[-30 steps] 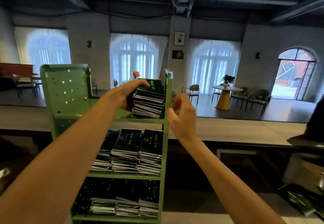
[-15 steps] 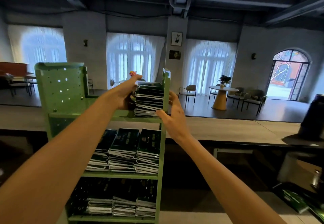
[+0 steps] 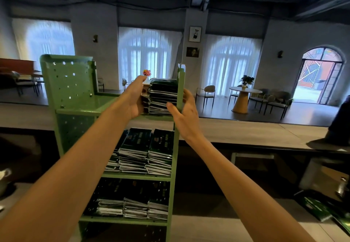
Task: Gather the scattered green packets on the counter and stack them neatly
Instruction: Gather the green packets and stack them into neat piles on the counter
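Two hands flank the top stack (image 3: 162, 97) of green packets on a green rack (image 3: 66, 82).
The rack holds packets on three shelves: one stack up top against the right upright, and rows of stacks on the middle shelf (image 3: 147, 150) and the bottom shelf (image 3: 132, 204). The left hand (image 3: 132, 99) lies flat against the top stack's left side, fingers straight. The right hand (image 3: 186, 114) is relaxed and grips nothing, thumb at the stack's front. Loose packets (image 3: 318, 207) lie on the counter, lower right.

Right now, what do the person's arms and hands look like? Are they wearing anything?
Both are bare. The left arm and right arm have no sleeves in view, and the left hand and right hand wear no gloves. No watch, bracelet or ring shows.
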Available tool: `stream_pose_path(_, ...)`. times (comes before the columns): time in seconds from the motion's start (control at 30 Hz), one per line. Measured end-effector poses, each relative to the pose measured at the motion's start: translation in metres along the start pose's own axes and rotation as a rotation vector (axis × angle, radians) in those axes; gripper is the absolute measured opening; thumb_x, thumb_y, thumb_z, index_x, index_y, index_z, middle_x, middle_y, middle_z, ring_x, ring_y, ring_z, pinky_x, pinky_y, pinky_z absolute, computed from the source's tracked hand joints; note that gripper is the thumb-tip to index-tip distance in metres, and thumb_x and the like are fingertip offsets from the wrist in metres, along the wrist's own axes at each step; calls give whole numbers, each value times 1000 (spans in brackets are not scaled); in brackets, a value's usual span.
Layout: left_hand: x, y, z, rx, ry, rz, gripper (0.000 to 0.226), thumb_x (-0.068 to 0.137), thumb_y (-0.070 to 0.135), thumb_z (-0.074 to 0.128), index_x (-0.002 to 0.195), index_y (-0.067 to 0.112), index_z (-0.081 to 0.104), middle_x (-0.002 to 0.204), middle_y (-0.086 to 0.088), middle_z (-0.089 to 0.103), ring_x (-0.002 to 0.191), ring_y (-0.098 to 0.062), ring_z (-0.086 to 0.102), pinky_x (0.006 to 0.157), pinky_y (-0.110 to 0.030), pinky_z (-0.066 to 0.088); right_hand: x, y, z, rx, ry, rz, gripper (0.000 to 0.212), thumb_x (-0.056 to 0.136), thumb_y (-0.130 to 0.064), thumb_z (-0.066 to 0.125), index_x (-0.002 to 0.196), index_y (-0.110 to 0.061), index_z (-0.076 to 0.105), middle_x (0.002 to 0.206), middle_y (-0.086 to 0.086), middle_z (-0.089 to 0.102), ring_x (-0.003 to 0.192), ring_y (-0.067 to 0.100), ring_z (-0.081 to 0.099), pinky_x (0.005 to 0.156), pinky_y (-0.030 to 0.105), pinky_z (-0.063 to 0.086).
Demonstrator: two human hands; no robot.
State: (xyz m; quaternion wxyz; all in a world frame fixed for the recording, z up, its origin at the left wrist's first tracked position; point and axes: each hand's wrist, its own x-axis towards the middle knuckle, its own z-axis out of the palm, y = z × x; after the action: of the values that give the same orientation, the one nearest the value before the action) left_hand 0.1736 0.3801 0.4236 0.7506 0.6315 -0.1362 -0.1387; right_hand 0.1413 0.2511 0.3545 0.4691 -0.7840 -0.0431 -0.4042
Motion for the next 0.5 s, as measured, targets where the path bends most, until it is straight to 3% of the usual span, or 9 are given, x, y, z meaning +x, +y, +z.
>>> stream_pose_path(0.07, 0, -9, 1, 167, 216, 190, 21, 98, 30, 39, 95, 14, 52, 97, -5, 57, 95, -20, 54, 85, -32, 47, -6, 1, -3, 21, -1, -13, 56, 86, -29, 59, 134, -12, 38, 129, 6, 49, 119, 18, 47, 105, 40, 40)
stream_pose_path(0.13, -5, -24, 3, 318, 417, 451, 15, 96, 19, 43, 107, 13, 52, 108, -4, 55, 99, -16, 52, 83, -23, 44, -14, 5, -6, 39, 10, -22, 53, 83, -33, 54, 130, -11, 42, 125, 7, 52, 114, 17, 50, 101, 35, 43)
stream_pose_path(0.2, -18, -41, 10, 394, 537, 703, 13, 92, 10, 47, 105, 13, 49, 101, -1, 52, 91, -12, 50, 71, -12, 40, -25, 12, -11, 45, 30, -25, 46, 84, -32, 51, 124, -9, 47, 120, 8, 55, 106, 13, 54, 94, 32, 47)
stream_pose_path(0.3, -38, -72, 24, 488, 598, 975, 14, 86, 3, 47, 99, 5, 49, 86, 0, 45, 73, -2, 43, 66, -11, 38, -42, 27, -25, -14, 69, -14, 26, 90, -14, 53, 114, -3, 54, 113, 9, 55, 87, 1, 52, 84, 27, 48)
stream_pose_path(0.37, -48, -95, 38, 589, 582, 1040, 15, 83, 4, 47, 96, -1, 52, 84, -3, 45, 68, -1, 39, 63, -12, 37, -54, 41, -39, -107, 57, -1, 21, 90, -4, 52, 110, 0, 56, 113, 12, 54, 82, 4, 51, 83, 28, 49)
stream_pose_path(0.5, -60, -145, 84, 762, 485, 997, 25, 83, 15, 41, 96, -2, 53, 86, -9, 51, 72, -13, 47, 59, -9, 34, -79, 83, -81, -252, -8, 76, 21, 89, -5, 55, 110, -2, 58, 117, 9, 55, 84, 8, 53, 82, 29, 49)
